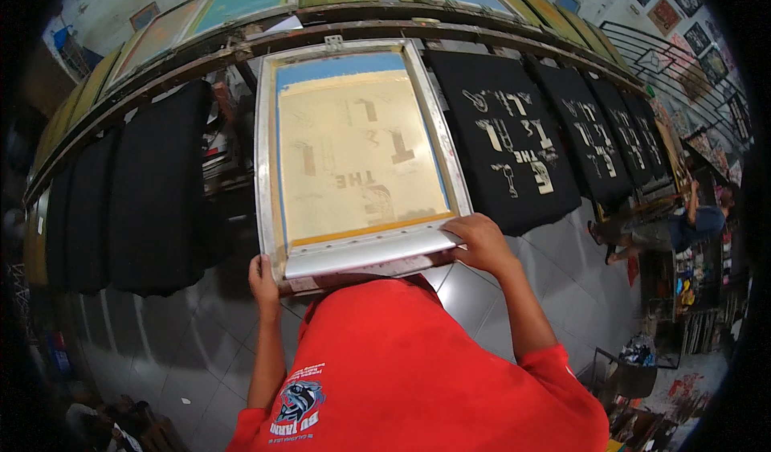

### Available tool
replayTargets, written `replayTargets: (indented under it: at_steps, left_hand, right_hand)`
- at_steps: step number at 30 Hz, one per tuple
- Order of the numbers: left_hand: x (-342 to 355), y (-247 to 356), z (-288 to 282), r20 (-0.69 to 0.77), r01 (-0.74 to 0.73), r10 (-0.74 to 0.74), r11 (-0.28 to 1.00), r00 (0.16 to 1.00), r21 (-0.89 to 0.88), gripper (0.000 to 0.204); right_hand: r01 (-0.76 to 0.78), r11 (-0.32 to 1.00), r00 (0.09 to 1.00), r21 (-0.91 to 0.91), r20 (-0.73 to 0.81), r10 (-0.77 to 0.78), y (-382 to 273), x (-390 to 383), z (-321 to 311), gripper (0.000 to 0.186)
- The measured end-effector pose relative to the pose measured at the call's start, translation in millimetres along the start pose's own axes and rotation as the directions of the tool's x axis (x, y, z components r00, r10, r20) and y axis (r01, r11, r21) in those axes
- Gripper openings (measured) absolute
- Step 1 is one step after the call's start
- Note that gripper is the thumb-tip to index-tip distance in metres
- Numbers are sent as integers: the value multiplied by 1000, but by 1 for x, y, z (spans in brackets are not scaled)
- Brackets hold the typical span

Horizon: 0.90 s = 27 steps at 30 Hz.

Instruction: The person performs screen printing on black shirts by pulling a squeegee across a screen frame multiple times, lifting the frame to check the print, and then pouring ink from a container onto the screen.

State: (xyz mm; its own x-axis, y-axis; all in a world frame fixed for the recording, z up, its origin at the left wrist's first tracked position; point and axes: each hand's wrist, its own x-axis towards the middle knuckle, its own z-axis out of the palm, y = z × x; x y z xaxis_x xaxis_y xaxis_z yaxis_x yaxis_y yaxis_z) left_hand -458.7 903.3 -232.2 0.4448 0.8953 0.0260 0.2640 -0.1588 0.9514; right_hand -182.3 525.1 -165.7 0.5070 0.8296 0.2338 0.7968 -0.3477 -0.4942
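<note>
Head view: we record the framed screen (267, 147) at upper centre; our left hand (263, 282) grasps its lower-left corner, our right hand (479, 241) its lower-right, silver bar (369, 251) between; printed black cloth (482, 195) right of centre.

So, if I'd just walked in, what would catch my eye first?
Likely the bright red cloth shirt, filling the bottom centre. Just above it, the left hand and right hand hold the near corners of a rectangular grey frame with a cream-yellow panel. Right of that, black cloth pieces with pale prints run in a row.
</note>
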Motion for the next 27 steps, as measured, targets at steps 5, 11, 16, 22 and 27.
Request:
replayTargets:
  at_steps: [5, 11, 16, 22, 27]
  left_hand:
    - [4, 18, -7, -85, -213, 229, 962, 970, 170, 48]
    - [29, 179, 43, 787, -726, 113, 483, 606, 490, 40]
    - [87, 218, 63, 880, -781, 9, 464, 475, 418, 29]
    - [249, 249, 132, 710, -797, 375, 382, 597, 468, 27]
    - [347, 247, 206, 718, -831, 419, 316, 556, 459, 28]
  right_hand:
    - [-51, 998, 996, 34, 80, 48, -1, 26, -16, 37]
    - [-159, 984, 962, -74, 214, 172, 9, 65, -14, 30]
    - [-55, 998, 991, 3, 125, 54, 36, 118, -47, 30]
    - [-9, 986, 991, -167, -132, -14, 106, 314, -43, 27]
    - [-98, 970, 976, -224, -211, 49, 177, 404, -25, 29]
